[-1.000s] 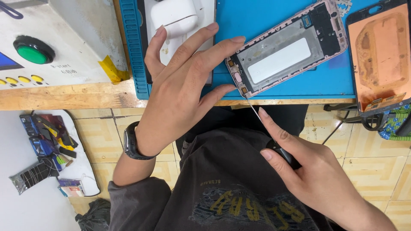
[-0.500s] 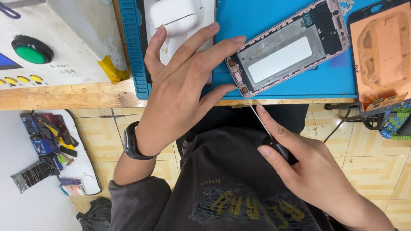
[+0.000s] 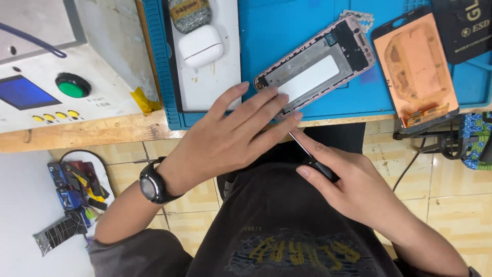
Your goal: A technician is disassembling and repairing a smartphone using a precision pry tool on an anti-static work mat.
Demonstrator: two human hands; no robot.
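Note:
An opened phone frame with a pink rim lies slanted on the blue mat. My left hand, a black watch on its wrist, rests flat with its fingertips pressing the frame's near corner. My right hand grips a thin screwdriver by its black handle below the bench edge. The metal tip points up at the frame's lower corner under my left fingers.
A detached phone screen with a copper-coloured back lies right of the frame. A white earbud case sits on a white panel. A grey machine with a green button stands at the left. Below left, tools fill a tray.
The view has shifted, so the bench contents sit further right and lower. My left hand has slid right over the frame's corner. My right hand keeps the screwdriver at that corner.

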